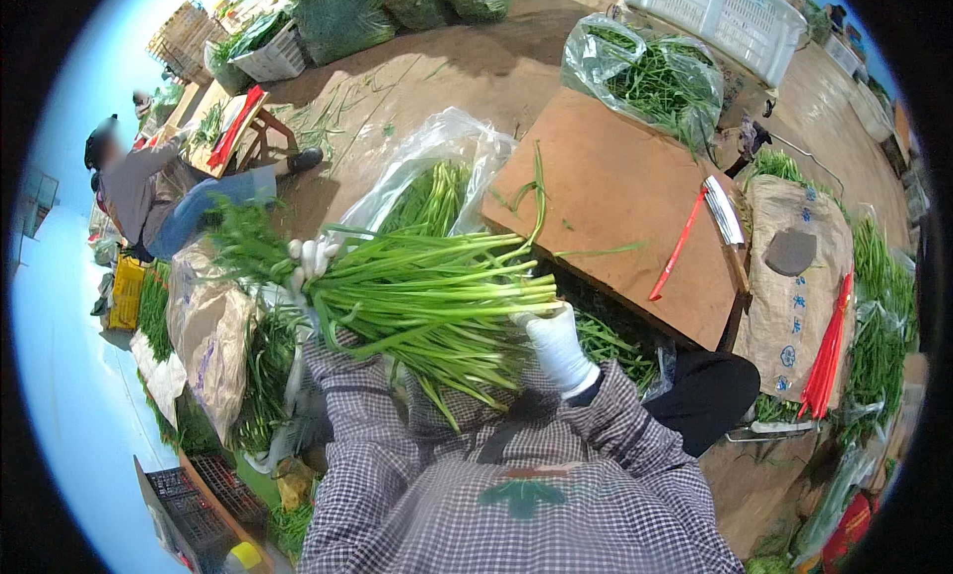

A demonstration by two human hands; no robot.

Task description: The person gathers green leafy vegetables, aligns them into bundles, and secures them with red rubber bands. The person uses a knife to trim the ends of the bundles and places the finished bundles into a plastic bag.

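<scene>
A large bunch of long green stalks like garlic chives lies across the front of my body, pale cut ends to the right and leafy tips to the left. My left hand, in a white glove, is closed around the bunch near its leafy end. At the pale ends is my right hand, also white-gloved, with its fingers partly hidden among the stalks it grips. Just beyond the bunch, an open clear plastic bag holds more green stalks. Some loose stalks fan downward over my checked apron.
A brown board at front right bears loose leaves, a red tie strip and a white bundle of strips. Further right, sacking carries a dark block and red ties. Another person sits at far left.
</scene>
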